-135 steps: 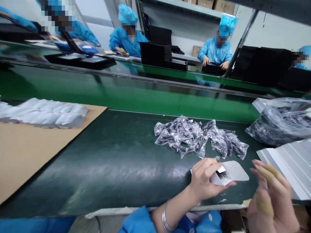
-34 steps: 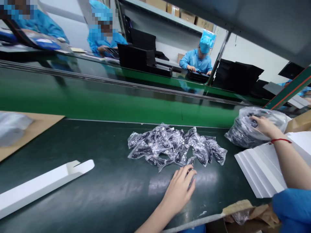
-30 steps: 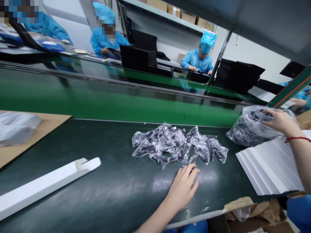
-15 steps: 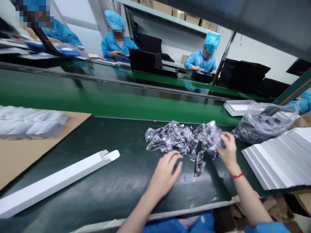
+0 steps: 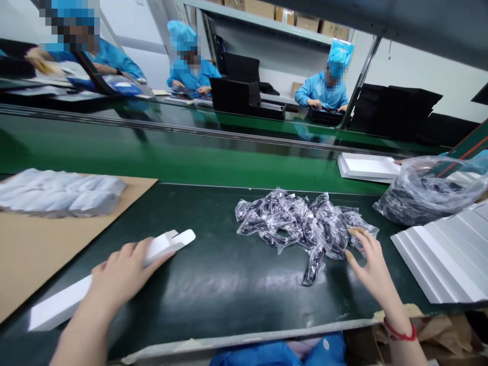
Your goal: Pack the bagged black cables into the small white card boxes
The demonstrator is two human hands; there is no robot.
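My left hand (image 5: pixel 124 272) is wrapped over a long, narrow white cardboard box (image 5: pixel 63 304), its thumb along the near side. The box's far end shows an open flap. My right hand (image 5: pixel 368 262), fingers apart, is at the right edge of a pile of clear plastic bags with black coiled items, which look like cables (image 5: pixel 284 216). Its fingertips are at the nearest bag; whether they touch it I cannot tell. One bagged black item (image 5: pixel 314 265) sticks out toward me from the pile.
Flat white boxes (image 5: pixel 450 254) lie stacked at the right, beside a large clear bag of black items (image 5: pixel 415 195). A white tray (image 5: pixel 368 168) lies behind. On the left, white wrapped bundles (image 5: pixel 64 193) rest on brown cardboard (image 5: pixel 41 241). Several co-workers sit across the green line (image 5: pixel 229 162).
My left hand has moved left from the pile and taken hold of the white box, which has shifted slightly. My right hand has let go of a bag on the pile, its fingers now spread.
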